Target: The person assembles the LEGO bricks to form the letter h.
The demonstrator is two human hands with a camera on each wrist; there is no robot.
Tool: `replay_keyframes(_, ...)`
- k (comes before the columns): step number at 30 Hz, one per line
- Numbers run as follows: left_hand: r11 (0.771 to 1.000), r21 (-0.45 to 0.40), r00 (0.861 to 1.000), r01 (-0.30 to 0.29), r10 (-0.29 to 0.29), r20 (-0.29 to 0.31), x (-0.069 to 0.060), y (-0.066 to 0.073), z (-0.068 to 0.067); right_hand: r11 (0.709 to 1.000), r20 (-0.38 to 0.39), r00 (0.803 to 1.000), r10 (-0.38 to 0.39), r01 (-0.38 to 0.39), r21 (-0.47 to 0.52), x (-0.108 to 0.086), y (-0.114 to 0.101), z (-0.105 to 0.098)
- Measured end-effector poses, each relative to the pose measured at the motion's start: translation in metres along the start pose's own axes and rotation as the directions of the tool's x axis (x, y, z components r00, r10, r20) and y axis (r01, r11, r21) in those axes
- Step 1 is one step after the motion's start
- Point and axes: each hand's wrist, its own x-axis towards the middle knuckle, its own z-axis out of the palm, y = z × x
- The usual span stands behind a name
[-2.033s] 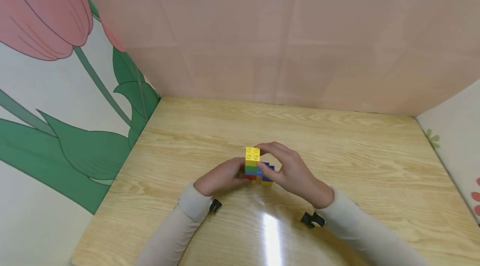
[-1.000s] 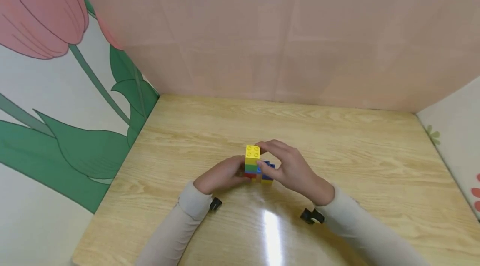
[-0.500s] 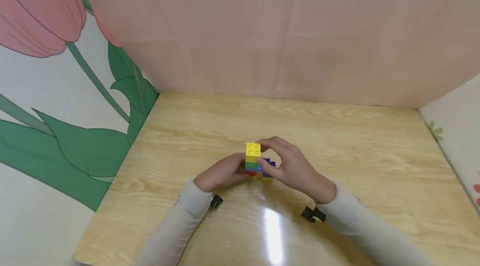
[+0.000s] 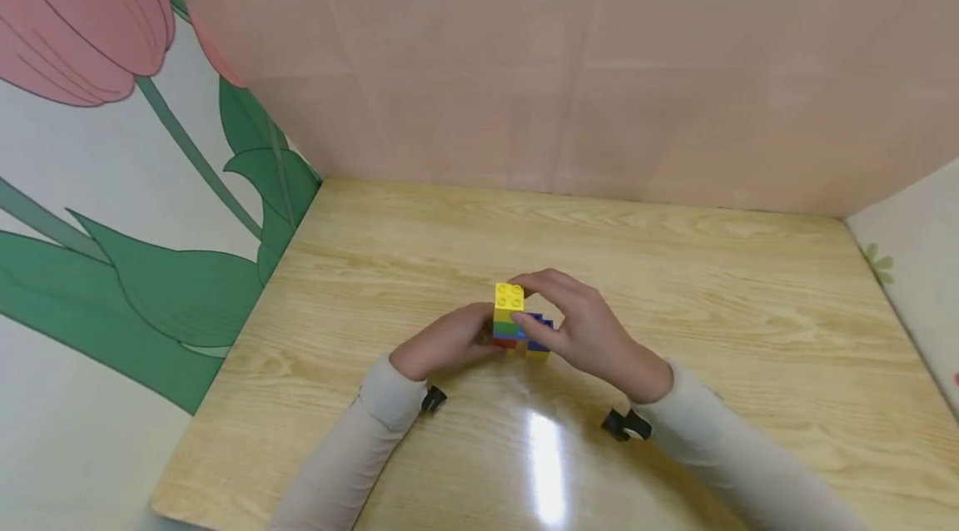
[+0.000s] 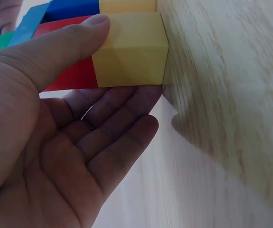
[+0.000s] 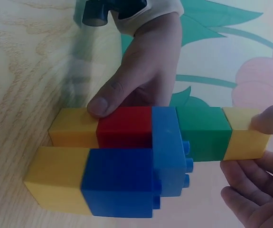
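A toy brick structure stands on the wooden table, built in two columns. In the right wrist view, one column has a yellow brick at its foot, then a red brick [image 6: 125, 127]. The other has a yellow brick [image 6: 58, 173] under a dark blue brick [image 6: 117, 184]. A light blue brick [image 6: 166, 152] joins them, with a green brick [image 6: 203, 134] and a yellow top brick [image 4: 509, 295] above. My left hand [image 4: 448, 339] pinches the lower red and yellow bricks, thumb on one face. With thumb and fingers, my right hand [image 4: 592, 338] pinches the yellow top brick.
The wooden table [image 4: 390, 240] meets a pink back wall [image 4: 464, 57]. A tulip-patterned panel [image 4: 187, 298] stands at the left, a pale wall at the right. Black camera mounts [image 4: 625, 424] hang by the wrists. A bright reflection lies on the table's front.
The head view has shifted slightly, so the scene sits a little higher in it. Both hands keep the same hold on the bricks.
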Motion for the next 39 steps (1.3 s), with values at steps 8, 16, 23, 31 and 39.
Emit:
replay_keyframes(8, 1.000, 0.020, 1.000, -0.003, 0.003, -0.006, 0.0004, 0.0005, 0.0004, 0.999, -0.011, 0.999, -0.035, 0.035, -0.018, 0.0002, 0.0010, 0.0002)
replay_keyframes(16, 1.000, 0.000, 1.000, -0.005, 0.005, -0.004, 0.0004, -0.0001, 0.0013, 0.998, -0.012, 0.998, -0.054, 0.053, -0.034, 0.0002, 0.0001, 0.0011)
replay_keyframes(23, 1.000, -0.007, 1.000, -0.009, 0.009, -0.007, -0.0015, 0.0013, 0.0004, 0.999, -0.008, 0.999, -0.041, 0.041, -0.027, 0.0004, -0.0008, 0.0022)
replay_keyframes(31, 1.000, -0.002, 1.000, -0.006, 0.006, -0.006, -0.0014, 0.0020, 0.0002, 0.999, -0.022, 0.999, -0.037, 0.036, -0.028, -0.0022, -0.0013, 0.0043)
replay_keyframes(39, 1.000, -0.011, 1.000, -0.008, 0.008, -0.015, -0.0015, -0.0003, 0.0015, 0.999, -0.033, 0.999, -0.022, 0.021, -0.031, -0.0066, 0.0020, 0.0075)
